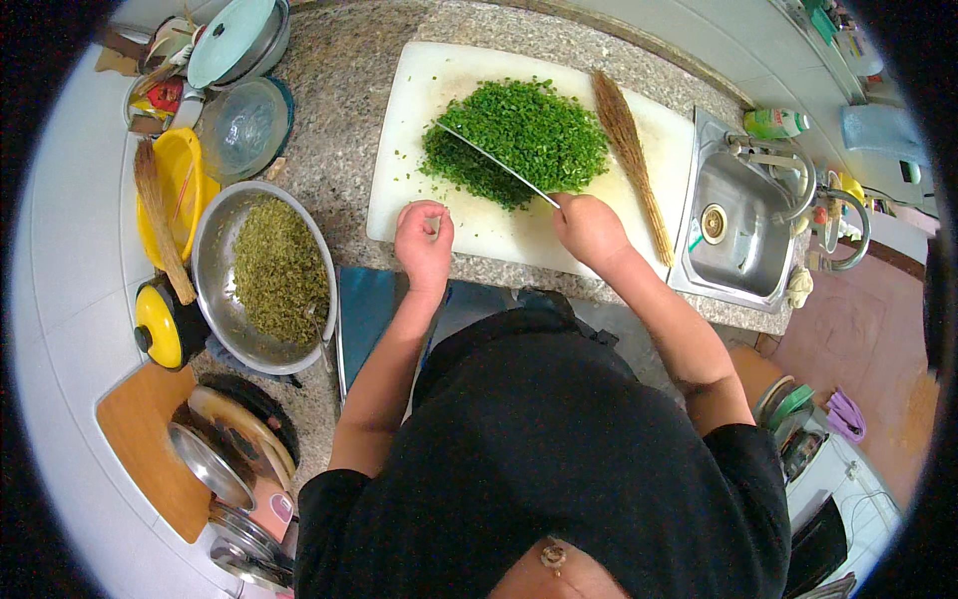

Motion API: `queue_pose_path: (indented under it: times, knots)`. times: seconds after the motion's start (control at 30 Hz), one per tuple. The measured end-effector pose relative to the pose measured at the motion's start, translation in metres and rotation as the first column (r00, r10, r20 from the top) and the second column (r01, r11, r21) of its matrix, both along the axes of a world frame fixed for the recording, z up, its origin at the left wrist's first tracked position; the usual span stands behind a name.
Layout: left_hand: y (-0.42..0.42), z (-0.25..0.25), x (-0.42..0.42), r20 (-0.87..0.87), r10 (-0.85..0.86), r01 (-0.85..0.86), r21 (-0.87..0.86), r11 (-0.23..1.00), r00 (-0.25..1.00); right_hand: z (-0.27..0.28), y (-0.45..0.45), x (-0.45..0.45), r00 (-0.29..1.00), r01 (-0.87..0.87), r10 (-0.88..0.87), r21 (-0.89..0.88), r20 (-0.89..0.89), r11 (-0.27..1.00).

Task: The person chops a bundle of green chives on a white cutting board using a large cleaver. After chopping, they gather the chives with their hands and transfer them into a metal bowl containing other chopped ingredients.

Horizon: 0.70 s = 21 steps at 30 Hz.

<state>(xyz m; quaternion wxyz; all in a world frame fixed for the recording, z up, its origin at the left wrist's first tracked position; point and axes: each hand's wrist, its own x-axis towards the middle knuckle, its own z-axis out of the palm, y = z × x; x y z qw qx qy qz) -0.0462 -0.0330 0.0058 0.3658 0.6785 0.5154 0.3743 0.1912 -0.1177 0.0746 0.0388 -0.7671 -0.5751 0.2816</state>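
Observation:
My right hand [591, 230] grips the handle of a kitchen knife [498, 163], whose blade stands on edge across a heap of chopped green leaves [524, 127]. The heap lies on a large white cutting board [408, 90], with small bits scattered about it. My left hand [424, 233] is over the board's near left edge, apart from the knife and the greens. Its fingers are curled, thumb and fingertips close together, and nothing shows in them. A straw whisk broom [632, 157] lies on the right side of the board.
Left of the board stands a metal bowl [213, 299] of chopped olive-green filling [277, 273]. Beyond it are a yellow basin [150, 243] with a second straw broom [161, 217] across it and a glass lid [245, 127]. A steel sink [756, 195] with a faucet adjoins the board's right edge.

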Motion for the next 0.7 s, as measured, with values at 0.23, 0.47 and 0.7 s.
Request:
queue_pose_path:
  times: [0.23, 0.47, 0.7]
  knots:
    - [0.002, 0.0, -0.006, -0.065, -0.02, 0.018, -0.037, 0.999, 0.998, 0.002, -0.015, 0.006, 0.998, 0.06, -0.06, 0.009, 0.0, 0.998]
    - [0.008, -0.008, -0.019, 0.108, 0.123, -0.122, -0.019, 0.992, 0.987, 0.023, -0.011, -0.03, 0.986, 0.059, -0.051, 0.046, -0.156, 0.997]
    - [0.014, -0.006, -0.029, 0.088, 0.186, -0.173, -0.134, 0.976, 0.979, -0.014, 0.041, -0.086, 0.913, 0.096, -0.078, 0.025, -0.401, 0.995]
